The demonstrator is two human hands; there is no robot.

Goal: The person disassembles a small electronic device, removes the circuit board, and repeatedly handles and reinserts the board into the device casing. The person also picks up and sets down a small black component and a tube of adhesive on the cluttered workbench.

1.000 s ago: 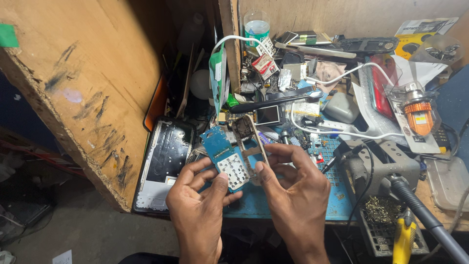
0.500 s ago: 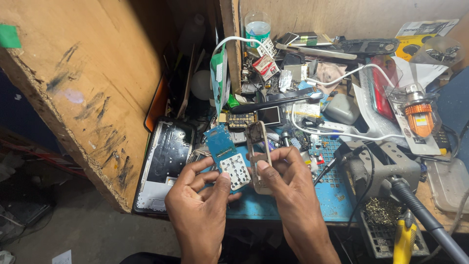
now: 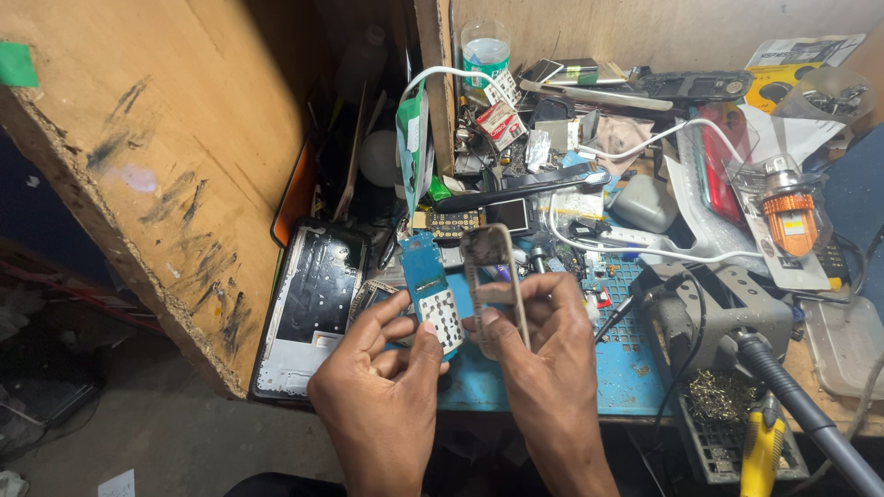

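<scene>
Circuit board [image 3: 431, 296] pinched in left hand [image 3: 382, 387] fingers, phone frame [image 3: 494, 281] gripped by right hand [image 3: 543, 354] fingers

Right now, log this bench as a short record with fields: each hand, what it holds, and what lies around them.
left hand: holds a blue circuit board with a white keypad patch, thumb on its lower end
right hand: holds a thin phone frame upright, beside the board
under the hands: blue mat
left of hands: black phone back panel leaning on a wooden board
right of hands: grey tool stand, yellow-handled tool
behind: white cable, plastic bottle
</scene>
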